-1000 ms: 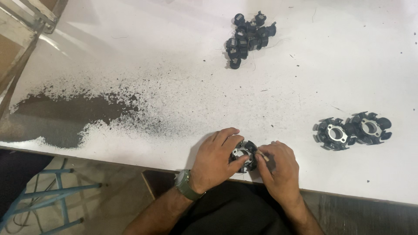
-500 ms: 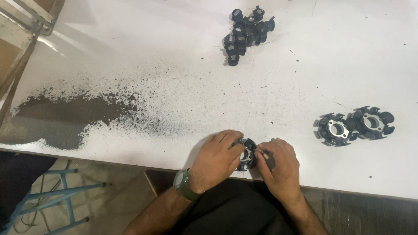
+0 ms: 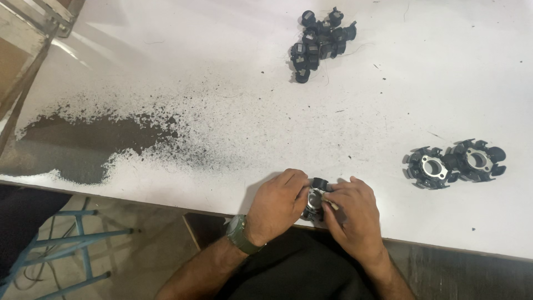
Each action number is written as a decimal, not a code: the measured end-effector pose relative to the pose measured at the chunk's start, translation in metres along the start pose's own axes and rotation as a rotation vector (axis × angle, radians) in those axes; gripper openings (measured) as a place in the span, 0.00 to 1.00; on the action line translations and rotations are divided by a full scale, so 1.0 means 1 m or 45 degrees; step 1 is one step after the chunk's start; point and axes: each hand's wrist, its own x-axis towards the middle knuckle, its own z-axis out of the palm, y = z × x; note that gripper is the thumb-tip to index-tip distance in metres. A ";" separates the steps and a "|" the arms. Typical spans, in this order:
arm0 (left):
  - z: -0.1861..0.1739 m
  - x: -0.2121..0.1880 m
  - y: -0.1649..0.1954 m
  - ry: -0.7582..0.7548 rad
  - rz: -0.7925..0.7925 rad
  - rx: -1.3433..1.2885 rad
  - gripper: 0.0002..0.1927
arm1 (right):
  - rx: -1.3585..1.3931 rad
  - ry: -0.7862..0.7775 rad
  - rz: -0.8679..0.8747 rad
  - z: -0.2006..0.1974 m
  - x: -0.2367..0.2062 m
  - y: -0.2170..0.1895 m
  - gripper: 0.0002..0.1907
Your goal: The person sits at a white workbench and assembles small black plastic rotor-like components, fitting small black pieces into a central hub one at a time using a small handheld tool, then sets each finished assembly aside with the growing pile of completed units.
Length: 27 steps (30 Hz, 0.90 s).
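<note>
Glossy white tabletop point(image 3: 422, 72), matt black plastic parts point(image 3: 318, 38), gritty dark powder point(image 3: 94, 144)

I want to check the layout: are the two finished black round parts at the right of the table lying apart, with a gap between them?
No, the two black round parts lie side by side and touch each other on the white table.

White table point(image 3: 166, 61), worn and scattered with black parts.

Lay bare across most of its top, with a dark patch of black powder point(image 3: 83, 144) at the left edge, thinning into speckles toward the middle. Carried a heap of small black components point(image 3: 319, 41) near the far side, and two black ring-shaped assemblies point(image 3: 452, 164) with silver centres, touching side by side, at the right. Bore one more black ring-shaped part point(image 3: 316, 198) at the near edge, mostly hidden under two hands.
</note>
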 end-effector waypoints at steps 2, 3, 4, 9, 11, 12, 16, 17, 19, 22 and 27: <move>0.001 0.000 0.001 0.043 0.049 -0.010 0.10 | -0.024 -0.009 0.019 0.001 0.000 0.001 0.16; 0.002 -0.001 0.001 0.064 0.074 -0.015 0.10 | -0.036 -0.013 0.029 0.001 0.000 0.002 0.16; 0.002 -0.001 0.001 0.061 0.067 -0.017 0.09 | -0.044 -0.011 0.030 0.001 -0.001 0.002 0.16; 0.004 -0.004 0.000 0.006 0.026 -0.024 0.10 | -0.070 0.003 0.047 -0.001 -0.003 0.001 0.16; 0.007 -0.005 -0.002 0.050 0.136 -0.008 0.10 | -0.073 -0.006 0.039 -0.002 -0.004 0.002 0.16; 0.008 -0.006 -0.004 0.072 0.190 0.001 0.11 | -0.074 -0.011 0.036 -0.003 -0.005 0.002 0.17; 0.018 -0.011 -0.006 0.099 0.227 0.012 0.09 | -0.044 0.004 -0.033 -0.004 -0.004 0.005 0.17; 0.022 -0.012 -0.006 0.119 0.237 0.005 0.09 | -0.041 0.004 -0.046 -0.004 -0.004 0.006 0.17; 0.028 -0.013 -0.005 0.153 0.241 0.004 0.09 | -0.043 0.000 -0.069 -0.004 -0.003 0.008 0.17; 0.035 -0.013 -0.006 0.203 0.242 0.006 0.10 | -0.061 -0.009 -0.084 -0.002 -0.003 0.010 0.17; 0.043 -0.012 -0.007 0.214 0.239 0.007 0.09 | -0.097 -0.004 -0.083 0.001 -0.005 0.015 0.18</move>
